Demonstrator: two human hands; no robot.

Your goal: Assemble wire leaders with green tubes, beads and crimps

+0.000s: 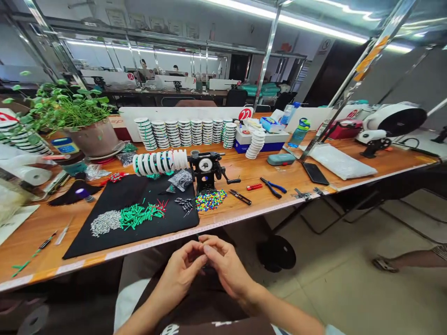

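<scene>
Far left: a beaded strand [45,243] on the bench [38,218]. On the mat [122,190], silver beads [105,223], green tubes [134,216], black pieces [185,204]. Below the bench edge, my left hand [179,274] and right hand [232,272] meet, fingertips together; what sits between them, too small to tell. Right of the mat: mixed beads [211,200], snips [240,197], pliers [273,187]. Step in hand, my judgement: close fingertip work. Next move calls for a light, steady pinch.
</scene>
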